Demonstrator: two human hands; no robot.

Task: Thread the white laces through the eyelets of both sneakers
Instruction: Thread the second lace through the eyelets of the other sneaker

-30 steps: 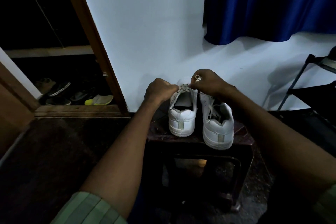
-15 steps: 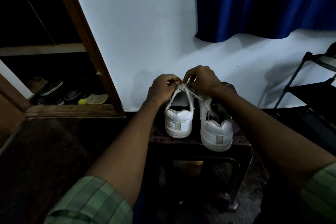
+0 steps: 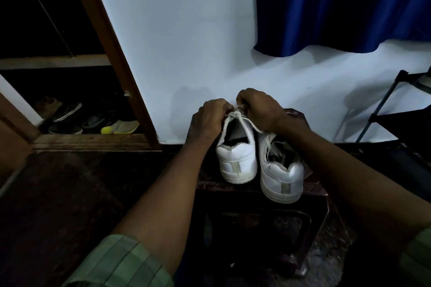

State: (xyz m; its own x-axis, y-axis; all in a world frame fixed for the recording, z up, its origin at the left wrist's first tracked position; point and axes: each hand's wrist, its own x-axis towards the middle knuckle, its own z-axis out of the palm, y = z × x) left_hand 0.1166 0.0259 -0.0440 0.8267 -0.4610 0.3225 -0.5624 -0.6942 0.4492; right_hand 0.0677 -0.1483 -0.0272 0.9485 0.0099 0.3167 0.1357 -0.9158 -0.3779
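Your left hand [image 3: 211, 115] and right hand [image 3: 258, 106] meet at frame centre, both pinching the white lace [image 3: 235, 115] above the left sneaker [image 3: 236, 161]. The right sneaker [image 3: 279, 170] sits just beside it, heels toward you, on a dark surface [image 3: 312, 190]. A blue curtain [image 3: 338, 4] hangs at upper right; other shoes [image 3: 93, 121] lie at middle left.
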